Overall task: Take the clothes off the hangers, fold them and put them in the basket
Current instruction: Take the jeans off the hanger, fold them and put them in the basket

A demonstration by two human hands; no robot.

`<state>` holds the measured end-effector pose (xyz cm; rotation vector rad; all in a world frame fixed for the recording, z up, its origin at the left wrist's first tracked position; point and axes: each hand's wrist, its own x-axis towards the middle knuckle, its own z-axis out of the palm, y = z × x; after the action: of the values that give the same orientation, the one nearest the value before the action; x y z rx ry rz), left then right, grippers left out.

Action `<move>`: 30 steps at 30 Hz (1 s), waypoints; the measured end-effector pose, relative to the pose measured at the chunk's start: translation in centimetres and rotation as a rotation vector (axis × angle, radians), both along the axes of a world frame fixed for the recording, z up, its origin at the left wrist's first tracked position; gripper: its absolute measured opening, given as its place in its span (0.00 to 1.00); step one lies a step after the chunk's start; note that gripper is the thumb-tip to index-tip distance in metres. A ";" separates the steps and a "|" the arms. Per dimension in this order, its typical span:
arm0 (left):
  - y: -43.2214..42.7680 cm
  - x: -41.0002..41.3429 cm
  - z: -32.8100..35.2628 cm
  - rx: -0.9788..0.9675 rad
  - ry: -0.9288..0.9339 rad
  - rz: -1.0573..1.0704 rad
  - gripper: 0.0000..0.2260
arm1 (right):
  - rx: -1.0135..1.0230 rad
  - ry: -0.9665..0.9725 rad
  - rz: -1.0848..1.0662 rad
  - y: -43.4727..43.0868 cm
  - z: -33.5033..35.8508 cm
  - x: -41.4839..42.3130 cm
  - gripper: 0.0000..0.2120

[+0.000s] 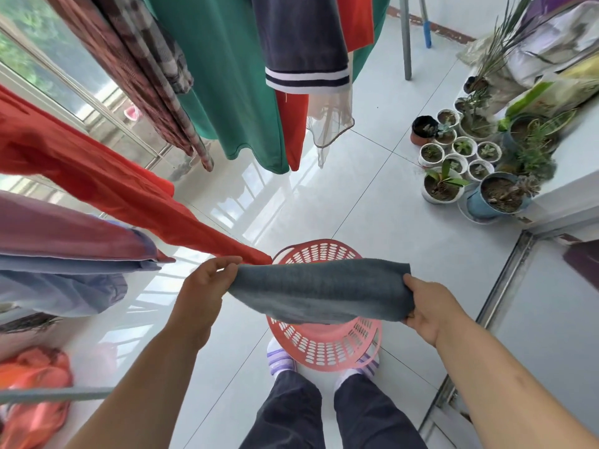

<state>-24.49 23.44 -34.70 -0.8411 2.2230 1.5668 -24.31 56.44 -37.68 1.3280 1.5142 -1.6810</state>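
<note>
A folded grey-blue cloth (319, 291) is stretched flat between both hands, right above the pink plastic basket (324, 348) on the floor in front of my feet. My left hand (207, 286) pinches the cloth's left end and my right hand (428, 306) grips its right end. Other clothes hang above and to the left: a green garment (223, 76), a dark one with a striped hem (301, 43), a long red one (97, 176) and a purple-blue one (64, 254).
Several potted plants (470, 163) stand on the white tiled floor at the right, beside a white ledge. A metal pole (405, 37) rises at the back. A window runs along the left. Orange fabric (35, 400) lies at the lower left.
</note>
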 end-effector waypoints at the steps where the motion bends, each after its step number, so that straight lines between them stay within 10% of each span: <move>1: -0.1 0.2 -0.2 0.035 -0.012 -0.039 0.08 | -0.002 -0.016 -0.006 -0.1 0.0 0.3 0.10; 21: -0.3 4.4 -7.0 -0.039 -0.530 -0.282 0.06 | 0.095 -0.123 0.572 1.2 -6.0 6.3 0.15; 30: -0.8 5.3 -7.5 0.027 -0.616 -0.489 0.07 | -0.253 -0.194 0.667 1.8 -6.0 8.6 0.14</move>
<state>-19.14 22.66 -42.17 -0.5980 1.7689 0.9429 -15.66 58.21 -43.66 0.7121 1.3677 -1.2205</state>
